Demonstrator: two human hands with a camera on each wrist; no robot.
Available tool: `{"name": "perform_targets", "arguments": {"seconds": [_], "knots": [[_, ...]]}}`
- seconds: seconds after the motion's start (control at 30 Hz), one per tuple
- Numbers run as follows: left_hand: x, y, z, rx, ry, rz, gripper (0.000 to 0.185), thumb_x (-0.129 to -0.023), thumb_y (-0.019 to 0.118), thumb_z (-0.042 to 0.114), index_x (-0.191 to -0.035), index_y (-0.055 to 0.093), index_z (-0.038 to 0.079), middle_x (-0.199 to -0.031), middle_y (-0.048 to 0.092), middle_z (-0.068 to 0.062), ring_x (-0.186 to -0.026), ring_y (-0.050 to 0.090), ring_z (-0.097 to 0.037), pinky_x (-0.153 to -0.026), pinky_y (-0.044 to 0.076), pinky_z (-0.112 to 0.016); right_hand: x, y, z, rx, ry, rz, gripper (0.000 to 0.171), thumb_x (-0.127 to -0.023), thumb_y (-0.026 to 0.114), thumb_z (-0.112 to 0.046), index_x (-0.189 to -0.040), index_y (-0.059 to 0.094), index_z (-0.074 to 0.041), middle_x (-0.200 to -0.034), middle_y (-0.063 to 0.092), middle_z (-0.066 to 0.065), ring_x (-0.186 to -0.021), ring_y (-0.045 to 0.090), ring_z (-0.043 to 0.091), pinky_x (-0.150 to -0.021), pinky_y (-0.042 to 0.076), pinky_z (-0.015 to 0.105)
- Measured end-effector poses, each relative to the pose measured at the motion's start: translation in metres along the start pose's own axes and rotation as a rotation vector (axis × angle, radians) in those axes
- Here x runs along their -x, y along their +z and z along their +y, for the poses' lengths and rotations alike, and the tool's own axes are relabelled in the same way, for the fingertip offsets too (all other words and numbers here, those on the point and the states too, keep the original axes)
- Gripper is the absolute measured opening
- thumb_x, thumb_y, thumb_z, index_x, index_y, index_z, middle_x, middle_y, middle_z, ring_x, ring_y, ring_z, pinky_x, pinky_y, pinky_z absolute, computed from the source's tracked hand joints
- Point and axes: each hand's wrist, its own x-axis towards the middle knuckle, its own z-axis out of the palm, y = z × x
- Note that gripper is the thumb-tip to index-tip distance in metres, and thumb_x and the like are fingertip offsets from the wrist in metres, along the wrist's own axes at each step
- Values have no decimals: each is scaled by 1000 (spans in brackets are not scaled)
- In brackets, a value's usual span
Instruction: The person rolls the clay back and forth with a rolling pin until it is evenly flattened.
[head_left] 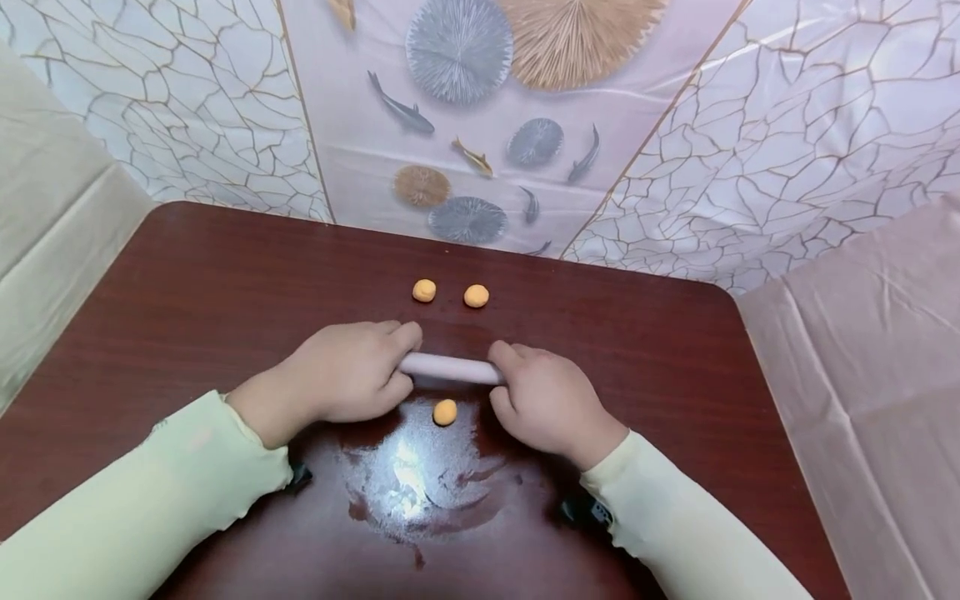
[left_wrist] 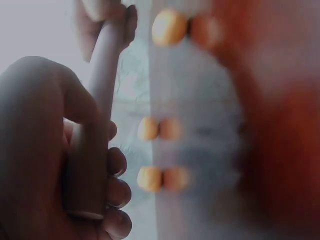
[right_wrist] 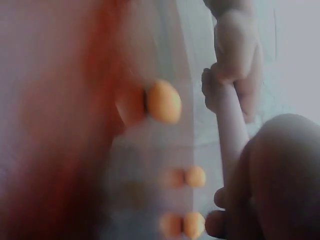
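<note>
Glossy dark wood table (head_left: 225, 275)

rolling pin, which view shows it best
The head view: the rolling pin lies sharp across the table, its middle bare between the left hand and right hand. The left wrist view shows it lengthwise inside curled fingers; the right wrist view shows a blurred stretch of it between both hands.

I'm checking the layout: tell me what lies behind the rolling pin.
Behind the rolling pin, farther along the table, lie two orange dough balls, side by side and apart. Both hands cover the pin's ends.
</note>
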Motion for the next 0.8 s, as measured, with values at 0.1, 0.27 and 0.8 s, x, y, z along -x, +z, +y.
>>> {"name": "perform_targets", "arguments": {"seconds": [0.1,0.27,0.8], "knots": [[10,7,8,25,-34,-12,30,-101,51,54,-92,50,25,-74,53,8,-63,52,-12,-53,41,-33,10,5,-9,16,-24,32,11,-85,57,-23,-89,47,-22,-71,46,-9,-61,47,15,-52,38,33],[17,16,20,49,-153,-33,56,-106,27,71,-96,63,30,-85,68,10,-79,68,-13,-58,48,-40,22,16,-19,1,-14,37,11,-83,57,-27,-86,48,-24,-67,44,-11,-54,42,12,-45,31,30],[25,42,29,59,-287,-25,55,-109,28,63,-110,73,31,-105,77,9,-95,75,-20,-68,56,-52,25,36,-23,32,51,86,46,-113,32,-49,-81,55,-25,-59,45,-10,-51,52,14,-42,35,35]]}}
